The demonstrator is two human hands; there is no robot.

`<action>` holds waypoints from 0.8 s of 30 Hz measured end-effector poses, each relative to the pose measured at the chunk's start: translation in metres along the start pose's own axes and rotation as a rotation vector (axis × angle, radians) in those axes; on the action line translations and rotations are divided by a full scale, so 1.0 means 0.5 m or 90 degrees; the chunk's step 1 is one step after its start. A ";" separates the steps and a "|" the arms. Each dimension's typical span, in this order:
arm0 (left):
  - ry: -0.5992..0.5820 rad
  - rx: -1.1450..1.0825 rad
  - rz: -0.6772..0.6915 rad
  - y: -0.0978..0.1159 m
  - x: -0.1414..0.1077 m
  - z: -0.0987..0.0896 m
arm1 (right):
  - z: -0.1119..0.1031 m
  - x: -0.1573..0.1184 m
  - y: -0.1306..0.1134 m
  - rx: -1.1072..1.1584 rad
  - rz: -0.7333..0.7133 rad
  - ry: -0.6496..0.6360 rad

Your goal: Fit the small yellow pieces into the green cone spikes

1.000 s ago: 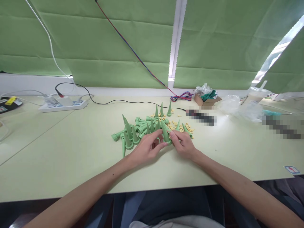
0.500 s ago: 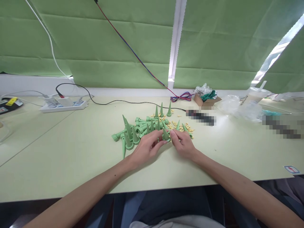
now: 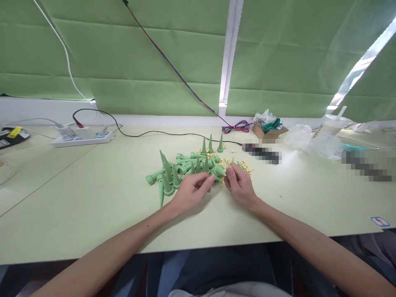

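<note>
Between my hands is a green plastic cone spike [image 3: 219, 170], tipped over, with its collar facing up and to the right. My left hand [image 3: 193, 192] is closed, its thumb and index fingertips at the cone's lower left edge. My right hand [image 3: 240, 185] pinches a small yellow plastic piece [image 3: 225, 169] against the cone's right side; the fingers partly cover it. Left of and behind the hands lies a pile of green spikes [image 3: 185, 163], some upright on their collars. Loose yellow pieces [image 3: 246, 166] lie scattered behind my right hand.
A black cable [image 3: 161, 131] crosses the table behind the pile, from a white power strip [image 3: 83, 139] at the left. At the back right are a small cardboard box [image 3: 269, 134], crumpled clear plastic [image 3: 324, 144] and a drink cup [image 3: 332, 123] with a straw.
The cone between my hands has tipped from upright to tilted and risen slightly. My right hand has shifted a little to the right, and my left fingers have drawn slightly back.
</note>
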State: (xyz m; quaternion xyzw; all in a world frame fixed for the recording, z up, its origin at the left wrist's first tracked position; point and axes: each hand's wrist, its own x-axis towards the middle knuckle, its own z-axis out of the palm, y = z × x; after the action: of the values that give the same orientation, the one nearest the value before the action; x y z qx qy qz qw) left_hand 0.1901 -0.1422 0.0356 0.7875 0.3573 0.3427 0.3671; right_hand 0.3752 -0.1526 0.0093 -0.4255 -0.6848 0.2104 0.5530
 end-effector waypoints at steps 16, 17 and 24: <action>-0.081 -0.141 -0.095 -0.008 0.006 -0.004 | -0.003 0.000 -0.004 -0.034 -0.079 -0.101; -0.086 -0.138 -0.091 -0.008 0.005 -0.005 | -0.003 0.000 -0.003 -0.031 -0.078 -0.103; -0.092 -0.129 -0.077 -0.002 0.004 -0.011 | -0.005 0.000 -0.001 -0.016 -0.081 -0.123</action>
State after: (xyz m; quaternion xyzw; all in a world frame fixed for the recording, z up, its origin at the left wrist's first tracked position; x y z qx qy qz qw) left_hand 0.1863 -0.1380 0.0379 0.7459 0.3405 0.2966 0.4896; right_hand 0.3773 -0.1536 0.0104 -0.3661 -0.7632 0.2064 0.4908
